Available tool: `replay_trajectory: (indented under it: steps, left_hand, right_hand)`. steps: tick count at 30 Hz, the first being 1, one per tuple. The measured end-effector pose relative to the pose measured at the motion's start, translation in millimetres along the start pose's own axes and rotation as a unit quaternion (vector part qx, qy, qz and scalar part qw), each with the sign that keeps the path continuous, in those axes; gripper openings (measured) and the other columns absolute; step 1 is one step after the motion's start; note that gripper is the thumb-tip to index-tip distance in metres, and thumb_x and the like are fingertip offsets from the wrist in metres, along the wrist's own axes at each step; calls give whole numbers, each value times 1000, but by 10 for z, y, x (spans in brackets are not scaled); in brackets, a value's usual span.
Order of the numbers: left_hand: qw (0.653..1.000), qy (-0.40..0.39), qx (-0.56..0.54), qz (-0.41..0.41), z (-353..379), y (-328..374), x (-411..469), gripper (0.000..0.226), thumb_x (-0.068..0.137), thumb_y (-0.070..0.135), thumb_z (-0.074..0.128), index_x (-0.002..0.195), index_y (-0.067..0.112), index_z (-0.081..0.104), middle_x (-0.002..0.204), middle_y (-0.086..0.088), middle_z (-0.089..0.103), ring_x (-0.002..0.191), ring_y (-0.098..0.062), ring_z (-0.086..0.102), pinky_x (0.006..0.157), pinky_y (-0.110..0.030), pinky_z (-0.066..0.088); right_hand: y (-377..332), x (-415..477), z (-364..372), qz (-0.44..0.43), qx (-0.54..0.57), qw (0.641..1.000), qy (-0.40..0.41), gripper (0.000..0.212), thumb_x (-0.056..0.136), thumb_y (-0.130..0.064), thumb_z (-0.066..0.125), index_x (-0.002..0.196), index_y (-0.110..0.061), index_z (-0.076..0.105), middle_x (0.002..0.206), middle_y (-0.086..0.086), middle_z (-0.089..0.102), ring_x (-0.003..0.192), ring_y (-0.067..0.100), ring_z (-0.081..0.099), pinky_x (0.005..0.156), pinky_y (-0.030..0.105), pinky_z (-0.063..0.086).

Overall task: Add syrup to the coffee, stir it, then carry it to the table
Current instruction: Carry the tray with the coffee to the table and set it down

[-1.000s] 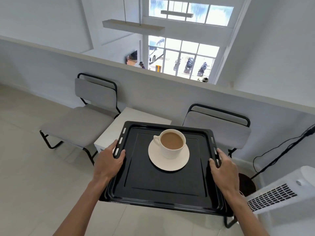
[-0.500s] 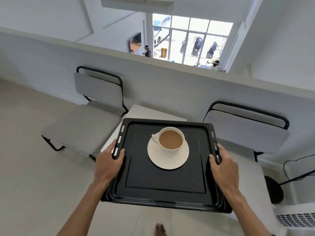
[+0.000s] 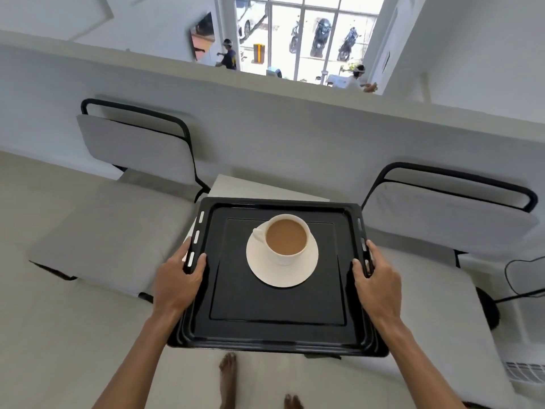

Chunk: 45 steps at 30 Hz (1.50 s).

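Observation:
I hold a black tray (image 3: 277,326) level in front of me. My left hand (image 3: 177,281) grips its left rim and my right hand (image 3: 379,280) grips its right rim. A white cup (image 3: 287,239) full of light brown coffee stands on a white saucer (image 3: 283,273) in the far half of the tray, handle pointing left. The small white table (image 3: 250,188) lies just beyond and under the tray's far edge, mostly hidden by it.
A grey chair (image 3: 118,208) with a black frame stands left of the table, another grey chair (image 3: 448,219) to the right. A low white wall (image 3: 295,125) runs behind them. A white appliance (image 3: 525,364) and a black cable (image 3: 519,278) are at the far right. My bare feet (image 3: 228,376) show below.
I have walked closer to the table with the tray. The chairs and table have grown and shifted down in view, and my feet now show. Both hands keep the same grip.

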<state>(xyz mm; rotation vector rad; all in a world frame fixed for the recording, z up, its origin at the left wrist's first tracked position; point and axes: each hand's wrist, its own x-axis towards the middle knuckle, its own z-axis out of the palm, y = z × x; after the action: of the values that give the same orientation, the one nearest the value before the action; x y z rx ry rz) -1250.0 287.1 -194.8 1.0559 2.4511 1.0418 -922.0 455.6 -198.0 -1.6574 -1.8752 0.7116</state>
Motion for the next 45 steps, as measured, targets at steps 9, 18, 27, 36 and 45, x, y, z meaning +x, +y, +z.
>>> replay_trajectory:
  steps: [9, 18, 27, 36, 45]
  left_hand:
    - [999, -27, -23, -6, 302, -539, 1053, 49, 98, 19, 69, 145, 12, 59, 113, 2, 78, 96, -16, 73, 93, -33, 57]
    - [999, -47, 5, -21, 1024, -1411, 1832, 54, 97, 30, 69, 149, 21, 56, 83, -9, 81, 65, -23, 71, 71, -31, 56]
    - [998, -49, 35, -34, 1889, -2122, 2312, 54, 96, 36, 69, 147, 24, 57, 45, 5, 44, 46, -18, 51, 54, -31, 42]
    - [998, -43, 54, 6, 2427, -2506, 2723, 51, 96, 40, 68, 145, 28, 58, 41, 10, 38, 45, -7, 49, 51, -28, 38]
    - [996, -50, 65, 22, 2668, -2668, 2908, 51, 96, 39, 69, 145, 26, 59, 42, 11, 33, 42, -7, 41, 48, -27, 31]
  right_hand:
    - [-43, 327, 978, 58, 14, 998, 14, 53, 96, -15, 67, 147, -12, 54, 129, 11, 72, 117, 30, 69, 103, 49, 55]
    - [291, 682, 2039, 118, 25, 992, 24, 56, 96, -18, 68, 150, -14, 53, 139, 8, 67, 127, 26, 64, 111, 47, 51]
    - [822, 1053, 2910, 160, 18, 986, 33, 54, 95, -26, 68, 147, -29, 53, 126, 4, 73, 113, 23, 69, 103, 42, 55]
    - [1051, 1261, 3427, 180, 10, 983, 37, 52, 98, -21, 65, 149, -21, 54, 120, 15, 72, 108, 35, 68, 97, 49, 55]
    - [1334, 1385, 3818, 156, -16, 985, 75, 52, 98, -21, 65, 149, -21, 54, 127, 6, 72, 109, 25, 68, 90, 30, 49]
